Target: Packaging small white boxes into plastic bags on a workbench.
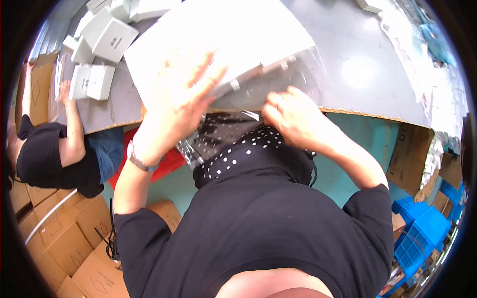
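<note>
A large flat white box (pixel 233 35) lies on the table in front of me, partly inside a clear plastic bag (pixel 290 74). The bag's loose end hangs over the table's near edge toward my lap. My left hand (pixel 181 97) is over the box's near left part, fingers stretched out and somewhat blurred by motion. Whether it presses on the box I cannot tell. At the bag's near right part, my right hand (pixel 288 114) has its fingers curled closed on the plastic. Its fingertips are partly hidden.
Several small white boxes (pixel 114 40) are piled on the grey table (pixel 348 49) at the far left. A co-worker (pixel 54 149) stands on the left by the table. Brown cartons (pixel 67 238) are stacked lower left; blue plastic crates (pixel 422 228) stand lower right.
</note>
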Available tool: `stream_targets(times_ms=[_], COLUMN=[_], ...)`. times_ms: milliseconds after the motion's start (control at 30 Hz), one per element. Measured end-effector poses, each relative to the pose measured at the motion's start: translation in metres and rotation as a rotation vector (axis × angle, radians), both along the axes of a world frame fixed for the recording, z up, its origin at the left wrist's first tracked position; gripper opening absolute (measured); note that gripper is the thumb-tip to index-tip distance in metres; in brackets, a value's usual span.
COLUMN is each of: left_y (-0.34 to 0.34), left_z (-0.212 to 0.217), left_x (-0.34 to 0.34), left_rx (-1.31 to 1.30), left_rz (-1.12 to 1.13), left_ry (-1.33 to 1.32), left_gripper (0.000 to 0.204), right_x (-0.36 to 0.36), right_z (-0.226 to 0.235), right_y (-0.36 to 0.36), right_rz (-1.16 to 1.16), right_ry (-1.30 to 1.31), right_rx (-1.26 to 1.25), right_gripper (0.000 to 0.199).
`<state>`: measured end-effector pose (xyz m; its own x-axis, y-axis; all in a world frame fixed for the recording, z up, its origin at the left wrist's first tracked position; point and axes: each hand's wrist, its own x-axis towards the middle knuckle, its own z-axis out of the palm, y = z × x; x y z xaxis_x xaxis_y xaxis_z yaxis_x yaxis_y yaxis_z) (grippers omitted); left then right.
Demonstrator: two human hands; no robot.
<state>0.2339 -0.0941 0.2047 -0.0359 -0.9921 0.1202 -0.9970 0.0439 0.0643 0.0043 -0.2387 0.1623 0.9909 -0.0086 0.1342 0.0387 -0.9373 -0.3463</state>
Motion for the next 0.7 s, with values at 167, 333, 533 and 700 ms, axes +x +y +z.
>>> stream_targets(times_ms=[167, 333, 533, 700], left_y=[-0.038, -0.1, -0.063, -0.02], left_z=[-0.002, -0.007, -0.008, 0.0], left_x=[-0.017, 0.003, 0.01, 0.026], left_rx=[-0.044, -0.166, -0.287, -0.067], left_rz=[-0.173, -0.276, -0.392, -0.421], left_ry=[0.025, -0.056, 0.109, -0.087], left_gripper=[0.072, 0.075, 0.06, 0.056], right_x=[-0.082, -0.217, -0.187, -0.119], right_z=[0.0, -0.054, 0.018, 0.012], right_y=[0.017, 0.006, -0.047, -0.125], right_rz=[-0.003, -0.278, -0.548, -0.197], right_ry=[0.236, 0.906, 0.103, -0.152], right_rx=[0.033, 0.212, 0.041, -0.725], right_gripper=[0.009, 0.008, 0.046, 0.029])
